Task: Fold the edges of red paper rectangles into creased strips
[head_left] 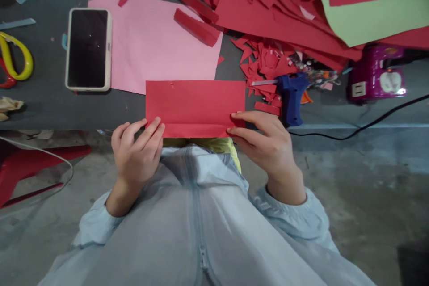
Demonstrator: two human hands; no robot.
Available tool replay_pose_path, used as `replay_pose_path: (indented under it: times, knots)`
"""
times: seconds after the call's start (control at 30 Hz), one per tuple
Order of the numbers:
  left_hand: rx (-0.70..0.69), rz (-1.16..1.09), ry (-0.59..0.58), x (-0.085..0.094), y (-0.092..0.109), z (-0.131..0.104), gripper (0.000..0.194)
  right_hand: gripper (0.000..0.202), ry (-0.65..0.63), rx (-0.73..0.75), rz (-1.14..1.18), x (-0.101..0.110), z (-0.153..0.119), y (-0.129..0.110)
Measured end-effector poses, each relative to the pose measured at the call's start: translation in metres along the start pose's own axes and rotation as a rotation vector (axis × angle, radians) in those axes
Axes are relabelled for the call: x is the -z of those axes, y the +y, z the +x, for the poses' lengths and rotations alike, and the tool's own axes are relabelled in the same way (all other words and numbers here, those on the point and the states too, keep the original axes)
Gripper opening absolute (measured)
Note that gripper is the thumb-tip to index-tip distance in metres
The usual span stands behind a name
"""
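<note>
A rectangular sheet of red paper (196, 103) lies at the table's front edge, with a narrow strip along its near side marked off by a crease. My left hand (139, 145) grips its lower left corner, fingertips on top and the thumb hidden. At the opposite end, my right hand (266, 136) pinches the lower right edge, fingers on the paper's upper face. Beyond the sheet is a larger pink paper (164, 49), partly covered by it. A blue glue gun (292, 98) lies just past my right hand.
A phone (89, 49) lies left of centre, with yellow-handled scissors (20, 60) farther left. Red paper scraps (264, 60) and stacked red sheets (268, 18) fill the back right. A purple device (377, 76) and a black cord (362, 127) are at right.
</note>
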State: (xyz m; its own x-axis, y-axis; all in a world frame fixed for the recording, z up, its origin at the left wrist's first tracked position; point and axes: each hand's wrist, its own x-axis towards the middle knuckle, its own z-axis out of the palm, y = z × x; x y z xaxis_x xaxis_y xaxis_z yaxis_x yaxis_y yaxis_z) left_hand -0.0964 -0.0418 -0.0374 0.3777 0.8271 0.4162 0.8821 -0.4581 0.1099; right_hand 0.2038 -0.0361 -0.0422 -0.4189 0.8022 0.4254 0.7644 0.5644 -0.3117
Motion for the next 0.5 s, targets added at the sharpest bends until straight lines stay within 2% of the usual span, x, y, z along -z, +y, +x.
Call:
replay_pose_path:
  times: [0.23, 0.33, 0.4, 0.5]
  knots:
    - [0.041, 0.041, 0.032, -0.004, 0.006, -0.006, 0.036, 0.011, -0.078, -0.083, -0.025, 0.000, 0.012, -0.004]
    - [0.094, 0.035, 0.190, -0.003, 0.015, -0.012, 0.045, 0.017, -0.104, -0.119, -0.042, 0.000, 0.023, -0.006]
    - [0.065, 0.016, 0.268, -0.002, 0.022, -0.015, 0.047, 0.025, -0.137, -0.147, -0.036, 0.000, 0.030, -0.005]
    - [-0.005, -0.024, 0.179, -0.006, 0.028, -0.017, 0.048, 0.034, -0.216, -0.191, -0.027, 0.002, 0.040, -0.002]
